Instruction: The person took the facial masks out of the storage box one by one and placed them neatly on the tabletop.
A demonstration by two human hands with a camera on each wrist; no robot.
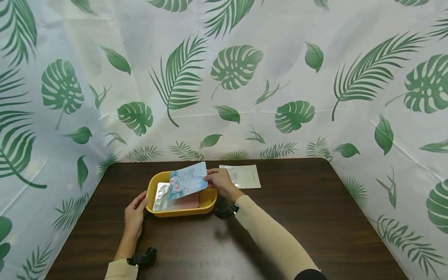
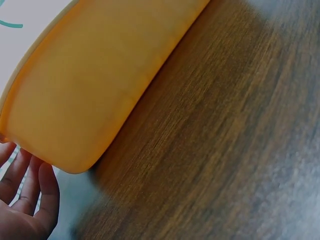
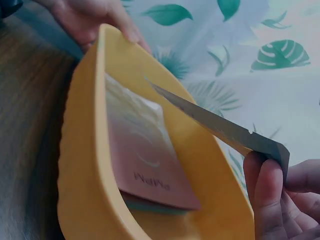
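In the head view my right hand (image 1: pixel 219 181) pinches a light blue sheet mask packet (image 1: pixel 188 179) with a floral print by its right edge. The packet is tilted above a yellow plastic basket (image 1: pixel 206 210); the right wrist view shows it nearly edge-on, between thumb and fingers. Inside the basket lies a silver-and-pink packet (image 3: pixel 145 155), with the greenish edge of another beneath it. My left hand (image 1: pixel 134 214) holds the basket's left end by the rim, fingers (image 2: pixel 48 192) against the outer wall.
A pale green-white packet (image 1: pixel 241 176) lies flat near the table's back edge, right of the basket. The dark wood table (image 1: pixel 297 217) meets a leaf-patterned curtain (image 1: pixel 245 128) behind it. Each wrist wears a black band.
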